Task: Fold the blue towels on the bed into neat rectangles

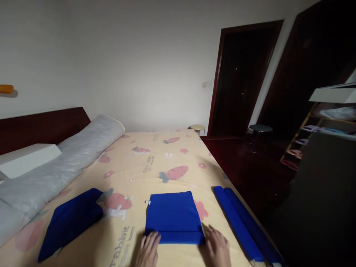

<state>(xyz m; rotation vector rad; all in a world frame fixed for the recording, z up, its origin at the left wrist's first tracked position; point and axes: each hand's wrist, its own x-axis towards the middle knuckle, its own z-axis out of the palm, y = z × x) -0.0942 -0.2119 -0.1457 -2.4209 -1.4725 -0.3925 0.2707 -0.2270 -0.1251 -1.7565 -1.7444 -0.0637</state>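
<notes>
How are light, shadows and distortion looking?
Head view: dim, uneven light, the door nearly black and slanted, suggesting wide-angle distortion; head view: left hand and right hand cast soft shadows on the bedsheet, yet the blue cloth between them reads clearly.

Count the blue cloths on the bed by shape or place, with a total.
Long narrow blue cloths, rolled or folded: 2
Squarish blue cloth between left hand and right hand: 1
Separate blue cloth at the left: 1
Total: 4
</notes>
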